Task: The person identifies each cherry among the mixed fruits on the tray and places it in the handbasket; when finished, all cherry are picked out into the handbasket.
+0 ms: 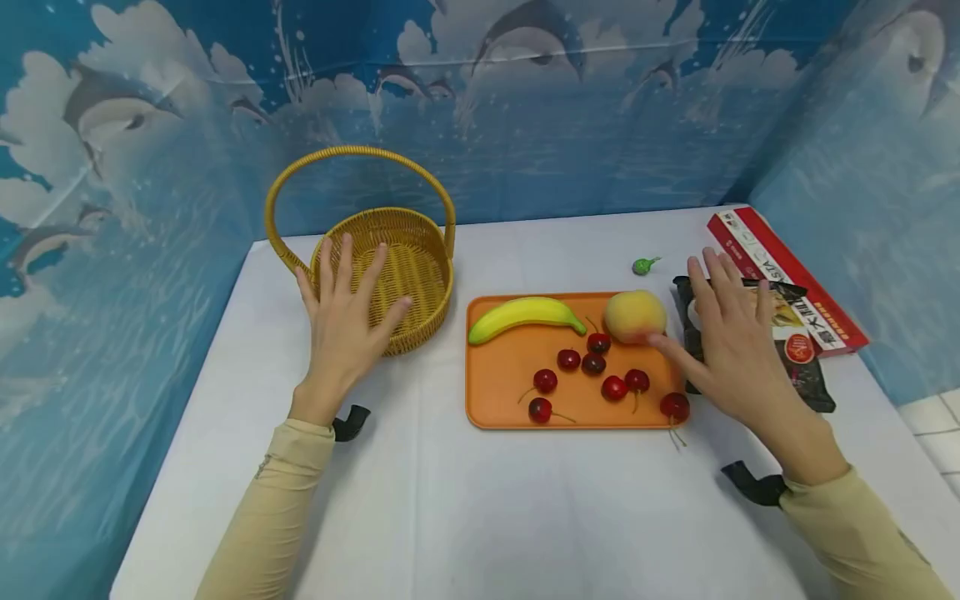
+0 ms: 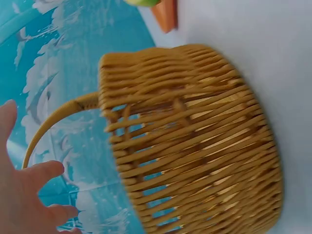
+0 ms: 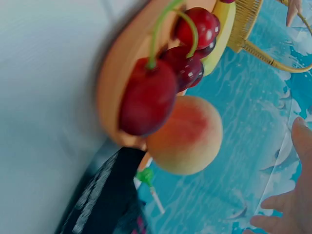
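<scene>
My left hand point(image 1: 341, 329), fingers spread, hovers in front of a yellow wicker basket point(image 1: 408, 275) with a tall arched handle point(image 2: 53, 114). On the right, my right hand point(image 1: 738, 358) is spread above a black food packet point(image 1: 798, 358), its thumb overlapping the edge of a peach point(image 1: 636, 315) in the head view. The peach, a banana point(image 1: 525, 315) and several cherries point(image 1: 567, 359) lie on an orange tray point(image 1: 495, 408). One cherry point(image 1: 675, 407) sits at the tray's right corner, its stems over the edge. Both hands hold nothing.
A red box marked PASTA point(image 1: 795, 279) lies partly under the black packet at the right. A small green eggplant-like item point(image 1: 645, 266) lies behind the tray. Blue dolphin-print cloth point(image 1: 510, 167) walls the back and sides of the white table point(image 1: 480, 517).
</scene>
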A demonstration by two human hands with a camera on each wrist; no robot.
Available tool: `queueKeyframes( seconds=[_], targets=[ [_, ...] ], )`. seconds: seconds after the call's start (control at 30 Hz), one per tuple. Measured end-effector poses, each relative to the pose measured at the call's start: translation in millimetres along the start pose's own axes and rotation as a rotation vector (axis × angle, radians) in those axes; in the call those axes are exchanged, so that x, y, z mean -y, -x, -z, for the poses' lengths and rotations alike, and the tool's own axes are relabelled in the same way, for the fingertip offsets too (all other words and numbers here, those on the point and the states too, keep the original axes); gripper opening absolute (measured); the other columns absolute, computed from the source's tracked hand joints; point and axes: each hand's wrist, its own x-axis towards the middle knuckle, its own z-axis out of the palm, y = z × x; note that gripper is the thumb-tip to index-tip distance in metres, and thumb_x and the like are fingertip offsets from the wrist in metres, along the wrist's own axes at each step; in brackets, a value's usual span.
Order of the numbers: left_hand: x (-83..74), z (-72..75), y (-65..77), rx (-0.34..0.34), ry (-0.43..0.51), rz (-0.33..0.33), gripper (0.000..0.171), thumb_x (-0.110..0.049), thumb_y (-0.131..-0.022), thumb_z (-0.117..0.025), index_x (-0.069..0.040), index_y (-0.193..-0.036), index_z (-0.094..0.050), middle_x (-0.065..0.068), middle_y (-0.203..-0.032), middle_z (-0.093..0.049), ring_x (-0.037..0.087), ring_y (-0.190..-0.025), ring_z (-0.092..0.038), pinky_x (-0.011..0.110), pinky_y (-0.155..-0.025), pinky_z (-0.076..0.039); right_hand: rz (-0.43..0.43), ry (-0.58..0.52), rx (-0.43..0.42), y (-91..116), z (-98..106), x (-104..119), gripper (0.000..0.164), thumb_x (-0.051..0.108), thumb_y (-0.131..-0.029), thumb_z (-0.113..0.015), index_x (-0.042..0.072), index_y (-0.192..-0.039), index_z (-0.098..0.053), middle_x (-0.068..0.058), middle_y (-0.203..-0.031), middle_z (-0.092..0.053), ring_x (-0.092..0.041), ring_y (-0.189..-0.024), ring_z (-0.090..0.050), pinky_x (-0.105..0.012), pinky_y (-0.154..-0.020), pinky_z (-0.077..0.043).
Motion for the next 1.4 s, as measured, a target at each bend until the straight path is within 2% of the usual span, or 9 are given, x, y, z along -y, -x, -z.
queueKeyframes(
  seconds=[0.17, 0.47, 0.63, 0.83, 1.0, 1.1, 1.2, 1.27, 1.4],
  targets=[
    [0.5, 12.0, -8.4, -0.125, 0.029, -0.014, 0.083, -0.081, -0.098, -0.034, -0.034, -0.167, -0.031, 0.001, -0.179, -0.003, 0.029, -0.165, 0.007, 0.065, -0.125, 0.016, 0.062, -0.043, -0.026, -15.6, -4.0, 14.9, 0.103, 0.072, -0.097, -0.053, 0.012, -0.171, -0.014, -0.016, -0.177, -0.011, -0.039, -0.164, -0.006, -0.073, -0.125, 0.004],
    [4.0, 38.3, -24.1, -0.37, 0.115, -0.04, 0.088, -0.079, -0.099, -0.038, -0.025, -0.168, -0.031, 0.008, -0.178, -0.014, 0.03, -0.166, -0.003, 0.055, -0.129, 0.014, 0.103, -0.085, 0.028, -40.1, -14.5, 47.8, 0.099, 0.067, -0.098, -0.058, 0.016, -0.171, -0.014, -0.013, -0.178, -0.012, -0.036, -0.165, -0.006, -0.068, -0.128, 0.002],
    [15.3, 49.3, -29.7, -0.485, 0.21, -0.004, 0.087, -0.072, -0.099, -0.049, -0.019, -0.167, -0.033, 0.003, -0.177, -0.019, 0.021, -0.165, -0.008, 0.044, -0.132, 0.008, 0.128, -0.137, 0.043, -49.0, -21.5, 64.3, 0.098, 0.06, -0.098, -0.064, 0.02, -0.172, -0.013, -0.012, -0.177, -0.015, -0.034, -0.165, -0.009, -0.063, -0.13, -0.001],
    [44.3, 46.9, -32.1, -0.604, 0.362, 0.1, 0.083, -0.051, -0.103, -0.059, -0.01, -0.168, -0.028, 0.005, -0.177, -0.019, 0.013, -0.163, -0.017, 0.031, -0.131, -0.014, 0.18, -0.209, 0.056, -59.6, -34.0, 84.4, 0.094, 0.048, -0.1, -0.068, 0.021, -0.171, -0.015, -0.007, -0.178, -0.014, -0.031, -0.165, -0.01, -0.06, -0.131, -0.005],
    [65.0, 35.0, -29.8, -0.554, 0.457, 0.243, 0.082, -0.037, -0.104, -0.06, -0.016, -0.171, -0.018, -0.006, -0.177, -0.017, 0.003, -0.161, -0.015, 0.025, -0.13, -0.012, 0.147, -0.271, 0.125, -55.7, -44.9, 93.7, 0.085, 0.037, -0.101, -0.071, 0.018, -0.169, -0.025, -0.008, -0.177, -0.018, -0.034, -0.163, -0.017, -0.063, -0.129, -0.018],
    [78.7, 26.9, -26.8, -0.495, 0.482, 0.315, 0.082, -0.045, -0.104, -0.059, -0.026, -0.171, -0.015, -0.015, -0.175, -0.015, -0.001, -0.159, -0.014, 0.022, -0.129, -0.011, 0.131, -0.297, 0.181, -52.1, -51.1, 97.0, 0.078, 0.035, -0.102, -0.069, 0.015, -0.167, -0.032, -0.009, -0.176, -0.022, -0.036, -0.16, -0.026, -0.065, -0.124, -0.029],
    [92.9, 18.6, -23.1, -0.43, 0.534, 0.382, 0.08, -0.047, -0.105, -0.058, -0.032, -0.17, -0.014, -0.017, -0.175, -0.014, -0.001, -0.159, -0.014, 0.022, -0.129, -0.012, 0.133, -0.303, 0.234, -49.3, -56.2, 99.0, 0.075, 0.036, -0.102, -0.069, 0.014, -0.165, -0.037, -0.009, -0.173, -0.028, -0.038, -0.156, -0.034, -0.066, -0.121, -0.033],
    [102.5, 11.9, -21.0, -0.383, 0.643, 0.423, 0.079, -0.047, -0.106, -0.057, -0.034, -0.17, -0.014, -0.015, -0.176, -0.015, 0.001, -0.16, -0.016, 0.024, -0.13, -0.014, 0.14, -0.311, 0.267, -48.0, -59.2, 99.5, 0.071, 0.036, -0.102, -0.07, 0.013, -0.163, -0.041, -0.01, -0.171, -0.033, -0.038, -0.153, -0.038, -0.065, -0.12, -0.036],
    [119.3, -6.5, -16.3, -0.249, 1.01, 0.511, 0.079, -0.039, -0.107, -0.058, -0.035, -0.17, -0.011, -0.005, -0.177, -0.016, 0.007, -0.161, -0.022, 0.027, -0.13, -0.019, 0.147, -0.329, 0.322, -46.7, -63.3, 100.2, 0.061, 0.033, -0.101, -0.071, 0.01, -0.154, -0.054, -0.013, -0.163, -0.046, -0.038, -0.147, -0.046, -0.062, -0.118, -0.04]
  ],
)
